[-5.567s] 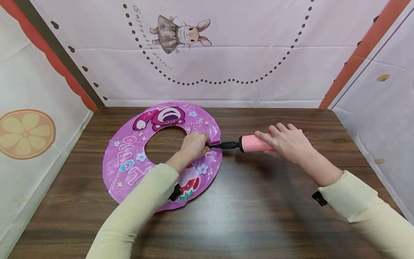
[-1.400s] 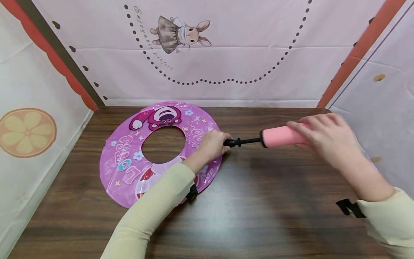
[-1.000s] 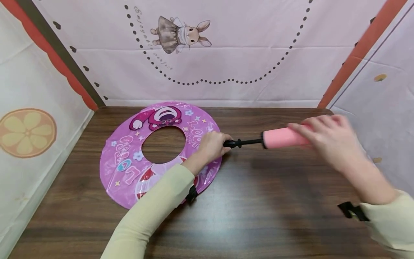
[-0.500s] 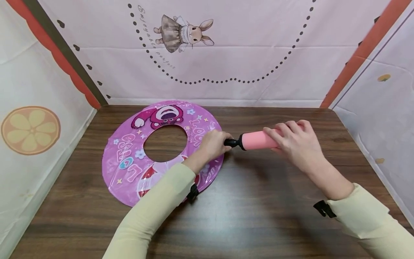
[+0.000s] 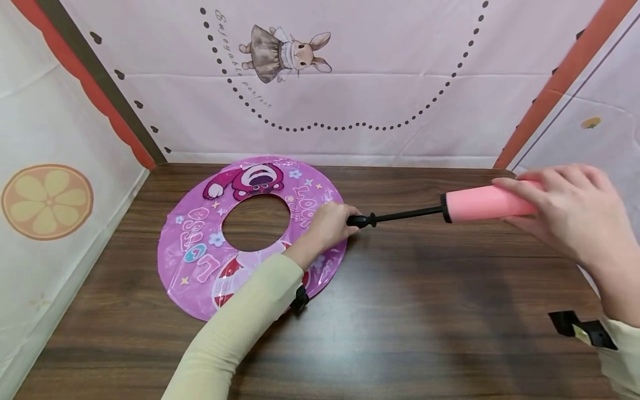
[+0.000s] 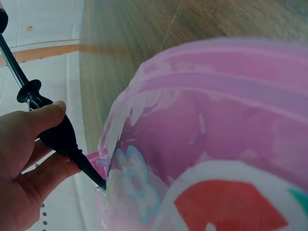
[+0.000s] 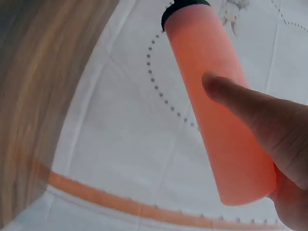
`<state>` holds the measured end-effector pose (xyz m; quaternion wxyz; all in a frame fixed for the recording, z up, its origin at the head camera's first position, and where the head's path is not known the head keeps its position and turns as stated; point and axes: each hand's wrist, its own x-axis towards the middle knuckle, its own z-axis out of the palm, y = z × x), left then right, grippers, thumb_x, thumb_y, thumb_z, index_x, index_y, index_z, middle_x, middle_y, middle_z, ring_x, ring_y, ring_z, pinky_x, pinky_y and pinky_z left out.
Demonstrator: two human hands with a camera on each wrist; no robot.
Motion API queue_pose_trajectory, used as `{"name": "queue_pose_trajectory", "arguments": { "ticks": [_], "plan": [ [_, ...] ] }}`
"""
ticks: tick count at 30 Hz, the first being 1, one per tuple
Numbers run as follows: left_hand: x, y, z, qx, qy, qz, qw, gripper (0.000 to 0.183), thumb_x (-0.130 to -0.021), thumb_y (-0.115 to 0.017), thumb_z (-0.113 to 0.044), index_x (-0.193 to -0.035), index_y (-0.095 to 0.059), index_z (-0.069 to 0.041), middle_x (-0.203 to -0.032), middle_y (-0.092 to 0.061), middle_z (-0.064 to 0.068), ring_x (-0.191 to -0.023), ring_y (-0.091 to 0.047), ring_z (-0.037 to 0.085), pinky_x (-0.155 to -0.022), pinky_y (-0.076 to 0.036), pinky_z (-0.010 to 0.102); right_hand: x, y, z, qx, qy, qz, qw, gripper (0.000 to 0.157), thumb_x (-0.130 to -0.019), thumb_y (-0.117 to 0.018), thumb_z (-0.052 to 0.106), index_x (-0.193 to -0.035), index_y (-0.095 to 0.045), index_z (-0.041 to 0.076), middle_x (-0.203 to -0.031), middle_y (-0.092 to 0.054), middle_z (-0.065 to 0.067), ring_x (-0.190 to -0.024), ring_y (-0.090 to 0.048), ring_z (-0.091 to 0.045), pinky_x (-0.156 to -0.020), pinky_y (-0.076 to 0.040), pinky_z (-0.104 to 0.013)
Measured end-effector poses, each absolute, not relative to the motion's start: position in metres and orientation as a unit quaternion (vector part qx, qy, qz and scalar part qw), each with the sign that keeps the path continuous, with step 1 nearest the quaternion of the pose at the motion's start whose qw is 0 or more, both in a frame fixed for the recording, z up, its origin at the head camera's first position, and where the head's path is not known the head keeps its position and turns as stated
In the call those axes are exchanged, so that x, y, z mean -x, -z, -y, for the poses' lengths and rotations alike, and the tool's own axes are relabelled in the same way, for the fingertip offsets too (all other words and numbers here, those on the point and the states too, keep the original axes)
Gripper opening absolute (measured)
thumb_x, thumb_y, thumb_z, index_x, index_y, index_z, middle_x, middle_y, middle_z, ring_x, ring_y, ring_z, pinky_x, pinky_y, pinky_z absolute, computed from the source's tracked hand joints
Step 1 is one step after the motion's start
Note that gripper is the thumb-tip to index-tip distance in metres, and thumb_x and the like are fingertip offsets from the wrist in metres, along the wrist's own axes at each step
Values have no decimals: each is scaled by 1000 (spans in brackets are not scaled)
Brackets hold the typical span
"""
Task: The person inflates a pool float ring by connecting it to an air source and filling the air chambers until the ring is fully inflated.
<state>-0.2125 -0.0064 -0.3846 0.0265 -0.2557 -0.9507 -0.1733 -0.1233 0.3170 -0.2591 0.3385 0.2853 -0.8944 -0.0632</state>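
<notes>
A purple swim ring (image 5: pixel 190 266) printed with a bear and flowers lies on the table, puffed up in the left wrist view. At its right edge my left hand (image 5: pixel 329 225) grips the black handle (image 6: pixel 60 132) of a hand pump; the tapered nozzle (image 6: pixel 91 173) meets the ring's valve (image 6: pixel 100 162). My right hand (image 5: pixel 575 214) holds the pump's pink barrel (image 5: pixel 485 203), thumb along its side in the right wrist view. Between handle and barrel a long stretch of black rod (image 5: pixel 407 214) shows. The barrel is raised over the table's right side, slightly tilted.
The brown wooden table (image 5: pixel 400 333) ends at a pink printed cloth (image 5: pixel 390 66) behind, with cloth walls left and right (image 5: pixel 40 289). A black strap (image 5: pixel 582 330) sits at my right sleeve, another black piece (image 5: pixel 300 300) at my left.
My left hand has moved from the valve to the pump handle. My right hand slid the barrel left against the handle, then drew it far right, baring the rod. The ring stays nearly in place.
</notes>
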Motion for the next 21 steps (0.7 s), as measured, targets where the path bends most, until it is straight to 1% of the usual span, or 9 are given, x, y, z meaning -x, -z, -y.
{"name": "queue_pose_trajectory", "arguments": {
  "ticks": [1, 2, 4, 5, 6, 8, 12, 16, 21],
  "plan": [
    [212, 385, 6, 258, 174, 950, 28, 29, -79, -72, -29, -106, -69, -20, -95, -71, -1, -84, -65, 17, -75, -51, 30, 125, 263, -313, -291, 62, 893, 336, 29, -82, -63, 30, -109, -64, 19, -90, -62, -14, -85, -54, -41, -74, -37, -55],
    [212, 385, 6, 260, 175, 949, 30, 29, -78, -72, -29, -106, -69, -20, -95, -71, -1, -84, -65, 17, -75, -51, 30, 126, 268, -306, -299, 64, 893, 331, 35, -76, -69, 21, -110, -63, 19, -91, -62, -14, -86, -54, -41, -74, -37, -55],
    [212, 386, 6, 264, 177, 947, 34, 29, -78, -72, -29, -106, -69, -19, -95, -71, -1, -84, -65, 17, -75, -51, 29, 132, 281, -288, -315, 68, 888, 327, 56, -60, -76, 6, -112, -62, 19, -92, -61, -14, -86, -54, -40, -72, -38, -55],
    [212, 387, 6, 266, 178, 947, 36, 30, -78, -73, -28, -106, -69, -19, -95, -71, 0, -84, -65, 17, -75, -51, 29, 136, 289, -279, -323, 70, 882, 336, 55, -60, -77, 5, -112, -62, 19, -91, -61, -14, -85, -54, -39, -72, -38, -55],
    [212, 387, 6, 268, 179, 946, 39, 30, -78, -73, -28, -106, -69, -18, -96, -71, 0, -84, -65, 17, -75, -51, 29, 140, 296, -270, -330, 71, 876, 345, 52, -63, -77, 7, -111, -62, 19, -90, -61, -15, -84, -54, -39, -72, -38, -55],
    [212, 387, 6, 269, 180, 945, 46, 31, -78, -73, -28, -107, -69, -17, -98, -70, 1, -85, -65, 17, -77, -51, 29, 146, 307, -255, -341, 75, 861, 370, 51, -62, -80, 14, -110, -63, 17, -89, -61, -15, -82, -54, -38, -71, -38, -55],
    [212, 388, 6, 272, 182, 943, 53, 32, -78, -73, -28, -107, -69, -16, -101, -70, 1, -89, -65, 18, -80, -51, 29, 152, 320, -237, -342, 85, 849, 393, 51, -61, -83, 19, -107, -63, 16, -87, -59, -16, -80, -53, -37, -72, -38, -54],
    [212, 387, 6, 274, 184, 942, 50, 31, -78, -73, -27, -106, -69, -16, -100, -70, 1, -89, -65, 18, -80, -50, 29, 153, 324, -233, -340, 96, 852, 387, 51, -62, -83, 24, -108, -62, 16, -87, -59, -15, -82, -54, -35, -73, -40, -52],
    [213, 388, 7, 259, 187, 947, 33, 29, -77, -74, -27, -104, -70, -16, -95, -71, 1, -86, -65, 17, -79, -50, 30, 150, 317, -248, -342, 81, 863, 362, 55, -62, -82, 26, -112, -62, 15, -91, -63, -13, -85, -57, -34, -73, -41, -50]
  ]
}}
